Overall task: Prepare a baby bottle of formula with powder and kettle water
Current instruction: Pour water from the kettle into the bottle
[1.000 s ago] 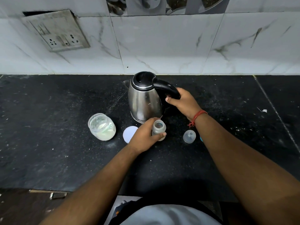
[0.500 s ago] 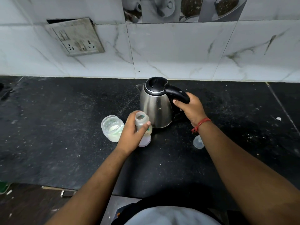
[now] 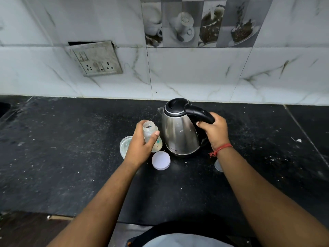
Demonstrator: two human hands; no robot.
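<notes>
A steel kettle (image 3: pixel 179 134) with a black lid and handle stands on the black counter (image 3: pixel 71 157). My right hand (image 3: pixel 216 131) grips its handle. My left hand (image 3: pixel 140 146) holds a clear open baby bottle (image 3: pixel 150 134) just left of the kettle, tilted a little, lifted off the counter. Pale powder shows low in the bottle. Behind my left hand sits an open powder jar (image 3: pixel 124 146), partly hidden. Its white round lid (image 3: pixel 161 160) lies flat in front of the kettle.
A clear bottle cap (image 3: pixel 218 165) peeks out beside my right forearm. A tiled wall with a socket plate (image 3: pixel 97 59) rises behind the counter. The counter's front edge runs near my body.
My left hand has lifted the bottle from in front of the kettle and carried it to the kettle's left side. My right hand has stayed on the handle. The camera has tilted up.
</notes>
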